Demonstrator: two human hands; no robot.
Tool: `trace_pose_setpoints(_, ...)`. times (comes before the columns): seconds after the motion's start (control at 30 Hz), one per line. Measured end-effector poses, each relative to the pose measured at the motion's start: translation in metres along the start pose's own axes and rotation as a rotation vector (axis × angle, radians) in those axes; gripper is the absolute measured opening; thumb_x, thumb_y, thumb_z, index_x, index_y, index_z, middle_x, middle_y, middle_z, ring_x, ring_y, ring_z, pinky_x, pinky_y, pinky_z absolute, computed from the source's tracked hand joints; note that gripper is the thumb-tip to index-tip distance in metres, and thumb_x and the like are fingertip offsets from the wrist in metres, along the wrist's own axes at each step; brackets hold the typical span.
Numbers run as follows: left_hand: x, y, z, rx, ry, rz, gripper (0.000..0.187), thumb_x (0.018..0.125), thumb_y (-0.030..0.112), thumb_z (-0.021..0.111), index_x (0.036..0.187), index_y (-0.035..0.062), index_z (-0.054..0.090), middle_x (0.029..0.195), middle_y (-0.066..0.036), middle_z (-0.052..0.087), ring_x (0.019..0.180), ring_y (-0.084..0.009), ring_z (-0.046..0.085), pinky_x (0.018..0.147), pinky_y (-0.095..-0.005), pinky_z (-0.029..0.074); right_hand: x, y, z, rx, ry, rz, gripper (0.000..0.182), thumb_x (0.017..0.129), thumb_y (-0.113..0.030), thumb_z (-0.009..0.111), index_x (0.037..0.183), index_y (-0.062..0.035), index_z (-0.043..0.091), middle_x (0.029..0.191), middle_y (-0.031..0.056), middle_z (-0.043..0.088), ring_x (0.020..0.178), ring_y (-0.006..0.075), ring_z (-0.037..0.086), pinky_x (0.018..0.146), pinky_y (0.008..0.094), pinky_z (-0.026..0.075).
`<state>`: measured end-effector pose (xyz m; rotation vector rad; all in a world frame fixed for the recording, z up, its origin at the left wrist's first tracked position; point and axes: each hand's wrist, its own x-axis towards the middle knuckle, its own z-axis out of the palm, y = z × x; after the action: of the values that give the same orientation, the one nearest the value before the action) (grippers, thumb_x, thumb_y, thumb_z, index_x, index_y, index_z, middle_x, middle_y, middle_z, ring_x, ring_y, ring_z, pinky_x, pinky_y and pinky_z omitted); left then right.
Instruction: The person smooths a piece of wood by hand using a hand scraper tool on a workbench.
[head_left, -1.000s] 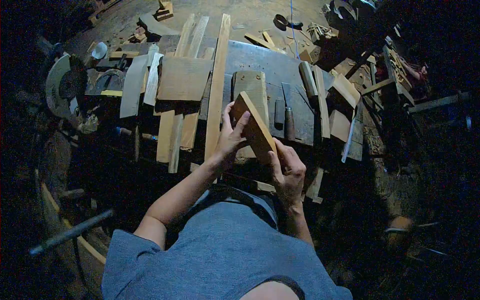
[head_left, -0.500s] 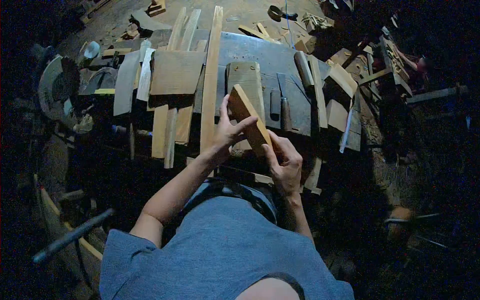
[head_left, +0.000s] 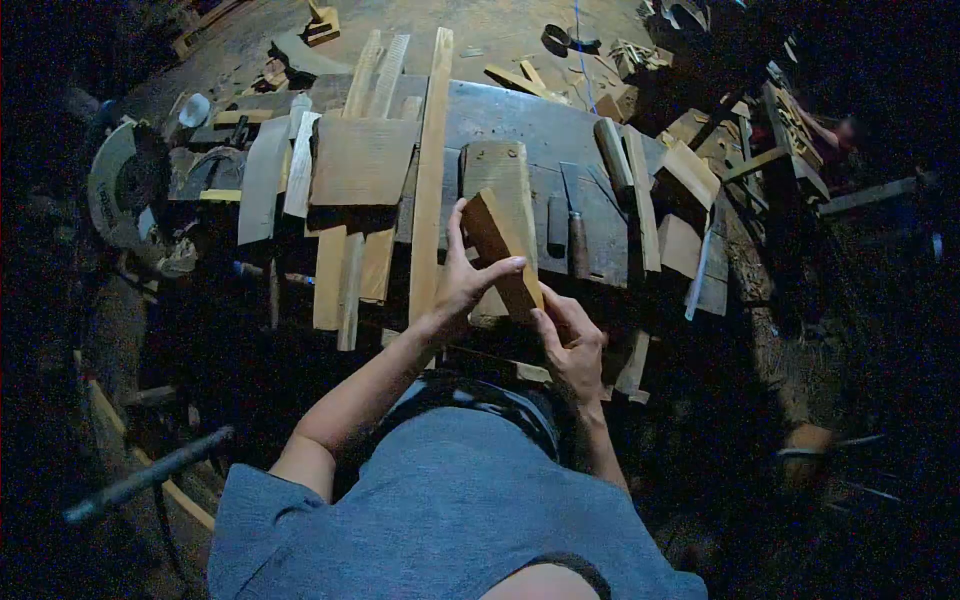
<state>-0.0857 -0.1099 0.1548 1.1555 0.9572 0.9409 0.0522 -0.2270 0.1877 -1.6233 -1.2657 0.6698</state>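
Between my two hands a wooden block (head_left: 497, 238) is held up at a slant over the workbench (head_left: 480, 100). My left hand (head_left: 468, 278) grips its upper left part, thumb across the near face and a finger along the far edge. Around the lower right end, my right hand (head_left: 572, 345) pinches it with thumb and fingers. Behind the block a thick board (head_left: 510, 170) lies on the bench. Just right of that board are a chisel (head_left: 577, 235) with a wooden handle and a short dark block (head_left: 556, 224).
A long wooden strip (head_left: 432, 170) and a wide board (head_left: 365, 160) lie left of my hands. A circular saw blade (head_left: 112, 180) stands at far left. Wood pieces (head_left: 685, 175) sit on the right. Another person's arm (head_left: 822, 132) shows at far right.
The block has tilted a little, its broad face now darker. Both hands keep their grip. The whole scene sits slightly lower in view.
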Motion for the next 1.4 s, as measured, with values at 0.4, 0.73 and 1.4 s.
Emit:
trace_pose_setpoints(0.4, -0.008, 0.012, 0.006, -0.055, -0.028, 0.078, 0.105, 0.074, 0.023, 0.081, 0.149, 0.0176, 0.008, 0.136, -0.016, 0.037, 0.123, -0.0258, 0.044, 0.096, -0.0391, 0.046, -0.005, 0.016, 0.004, 0.115, -0.013, 0.094, 0.033, 0.087, -0.006, 0.065, 0.121, -0.0045, 0.063, 0.109, 0.0136, 0.067, 0.094, 0.017, 0.066, 0.083, 0.0291, 0.051)
trace_pose_setpoints(0.73, 0.003, 0.006, 0.003, -0.344, 0.085, 0.038, 0.067, 0.092, 0.059, 0.049, 0.14, 0.0176, 0.028, 0.116, -0.007, 0.048, 0.106, -0.0179, 0.055, 0.083, -0.0346, 0.05, -0.01, -0.001, 0.005, -0.123, -0.055, -0.075, 0.039, 0.081, -0.008, 0.071, 0.119, -0.0083, 0.064, 0.104, 0.0131, 0.066, 0.092, 0.0258, 0.066, 0.081, 0.0334, 0.052)
trace_pose_setpoints(1.4, 0.001, 0.013, 0.01, -0.756, 0.061, 0.083, 0.067, 0.095, 0.062, 0.032, 0.139, 0.0118, 0.035, 0.118, -0.014, 0.055, 0.1, -0.0242, 0.06, 0.087, -0.0375, 0.051, -0.007, 0.008, 0.017, -0.099, -0.312, -0.067, 0.092, 0.071, -0.025, 0.08, 0.143, -0.0004, 0.03, 0.139, 0.0223, 0.038, 0.13, 0.0358, 0.038, 0.109, 0.0406, 0.032)
